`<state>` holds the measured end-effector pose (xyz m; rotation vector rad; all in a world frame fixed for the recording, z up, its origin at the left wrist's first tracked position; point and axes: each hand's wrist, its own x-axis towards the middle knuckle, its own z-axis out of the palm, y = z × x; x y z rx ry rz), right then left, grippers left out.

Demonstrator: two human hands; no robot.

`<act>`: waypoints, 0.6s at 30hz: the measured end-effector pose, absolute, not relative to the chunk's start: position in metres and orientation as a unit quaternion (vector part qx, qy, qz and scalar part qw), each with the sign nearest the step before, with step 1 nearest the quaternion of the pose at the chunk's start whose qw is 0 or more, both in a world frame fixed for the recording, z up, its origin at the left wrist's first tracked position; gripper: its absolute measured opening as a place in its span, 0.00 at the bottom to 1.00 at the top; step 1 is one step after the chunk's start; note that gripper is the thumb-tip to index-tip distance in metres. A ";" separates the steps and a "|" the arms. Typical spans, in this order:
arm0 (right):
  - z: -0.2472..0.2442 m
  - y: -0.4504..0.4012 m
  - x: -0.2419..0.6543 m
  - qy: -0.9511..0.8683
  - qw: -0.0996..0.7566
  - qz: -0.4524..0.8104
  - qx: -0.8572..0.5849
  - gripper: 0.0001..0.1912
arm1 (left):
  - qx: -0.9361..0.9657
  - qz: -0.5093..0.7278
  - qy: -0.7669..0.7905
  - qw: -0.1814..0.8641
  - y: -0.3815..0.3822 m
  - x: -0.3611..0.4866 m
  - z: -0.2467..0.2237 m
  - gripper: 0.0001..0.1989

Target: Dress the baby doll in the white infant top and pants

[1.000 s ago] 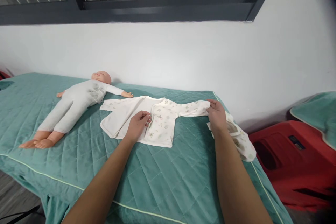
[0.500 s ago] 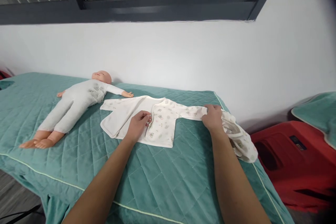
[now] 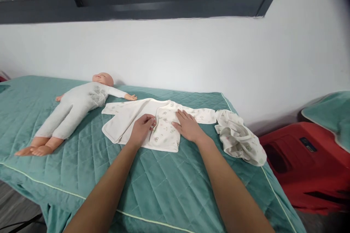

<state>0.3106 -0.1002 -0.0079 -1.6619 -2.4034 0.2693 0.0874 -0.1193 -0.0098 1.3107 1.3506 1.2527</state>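
Note:
A small cream baby shirt with a faint print lies spread flat on the green quilted bed cover. My left hand pinches the shirt's front edge near its middle. My right hand rests flat, fingers apart, on the shirt's right side by the armpit. The right sleeve stretches out toward a crumpled pale printed cloth near the bed's right edge. A baby doll in a light grey suit lies on its back to the left, one arm close to the shirt's collar.
The bed stands against a white wall under a dark window frame. A red object sits on the floor to the right, with another green cover behind it. The bed's near edge drops off at lower left.
My right hand let go of the sleeve end near the crumpled cloth and moved left onto the shirt's body. My left hand kept its pinch in place.

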 end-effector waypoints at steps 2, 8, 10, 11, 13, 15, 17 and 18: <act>-0.008 -0.096 0.322 -0.793 0.078 0.091 -0.597 0.38 | 0.525 0.502 0.540 0.426 -0.120 0.088 -0.009 0.11; -0.012 -0.082 0.367 -0.705 0.058 0.074 -0.702 0.40 | 0.528 0.498 0.541 0.424 -0.120 0.088 -0.011 0.11; -0.015 -0.080 0.375 -0.693 0.066 0.070 -0.715 0.40 | 0.534 0.495 0.542 0.420 -0.119 0.087 -0.012 0.11; -0.017 -0.080 0.377 -0.692 0.073 0.066 -0.716 0.40 | 0.539 0.490 0.547 0.412 -0.119 0.087 -0.012 0.11; -0.020 -0.078 0.380 -0.692 0.091 0.059 -0.714 0.39 | 0.560 0.473 0.573 0.367 -0.120 0.087 -0.013 0.09; -0.023 -0.077 0.381 -0.690 0.116 0.056 -0.713 0.37 | 0.596 0.436 0.614 0.280 -0.123 0.088 -0.013 0.09; -0.024 -0.074 0.382 -0.682 0.152 0.052 -0.713 0.34 | 0.632 0.378 0.650 0.189 -0.129 0.090 -0.013 0.10; -0.024 -0.073 0.382 -0.678 0.175 0.049 -0.712 0.32 | 0.643 0.348 0.664 0.157 -0.133 0.092 -0.013 0.11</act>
